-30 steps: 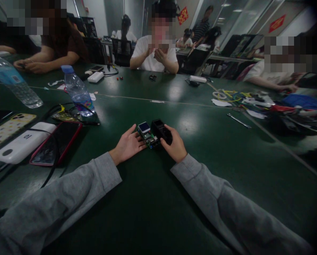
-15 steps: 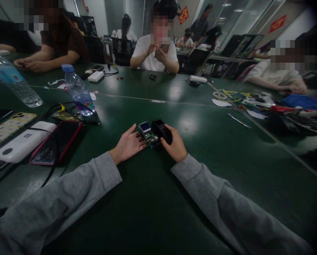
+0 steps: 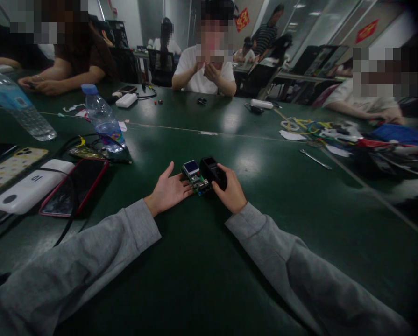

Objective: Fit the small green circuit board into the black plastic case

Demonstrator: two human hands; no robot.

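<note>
My left hand (image 3: 169, 189) lies palm up with its fingers stretched out and the thumb spread away. Its fingertips reach the edge of a green circuit board (image 3: 196, 181), which carries a small screen (image 3: 191, 167) at its far end. Whether the fingertips go under the board is hard to see. Close against the board's right side is a black plastic case (image 3: 209, 169). My right hand (image 3: 231, 190) grips this case, thumb on the near side and fingers over the far right side, partly covering it.
To the left are a water bottle (image 3: 103, 121), a red-edged phone (image 3: 76, 186), a white power bank (image 3: 31, 186) and black cables. At the right lie a thin metal tool (image 3: 315, 159) and a heap of wires (image 3: 356, 135). Across the table (image 3: 201, 280) sits a person (image 3: 205, 70).
My left thumb has swung away from the board, and its palm has opened a little more. My right hand and the black case stay in place.
</note>
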